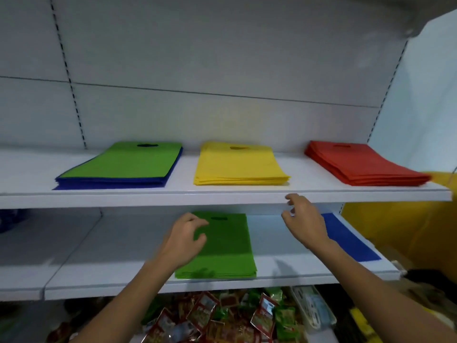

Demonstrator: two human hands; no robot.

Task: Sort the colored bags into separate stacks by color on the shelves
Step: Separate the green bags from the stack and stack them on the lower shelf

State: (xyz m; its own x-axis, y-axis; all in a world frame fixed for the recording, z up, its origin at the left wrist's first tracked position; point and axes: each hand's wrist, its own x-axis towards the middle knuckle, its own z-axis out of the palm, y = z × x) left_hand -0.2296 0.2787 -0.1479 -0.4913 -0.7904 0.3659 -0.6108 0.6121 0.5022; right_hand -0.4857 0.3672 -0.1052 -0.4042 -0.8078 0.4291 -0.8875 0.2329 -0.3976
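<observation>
On the upper shelf (222, 198) lie three stacks: a green bag (131, 160) on top of several blue bags (111, 182) at the left, a yellow stack (238, 164) in the middle, a red stack (363, 164) at the right. The lower shelf (173, 285) holds a green stack (227, 248) in the middle and a blue bag (351, 238) at the right. My left hand (184, 240) hovers over the green stack's left edge, fingers loosely curled and holding nothing. My right hand (305, 220) is raised near the upper shelf's front edge, fingers spread and empty.
Below the lower shelf sits a bin of red and green snack packets (222, 318). A yellow surface (408, 224) stands at the right. The white back panel (222, 58) rises behind the shelves, with bare shelf to the left.
</observation>
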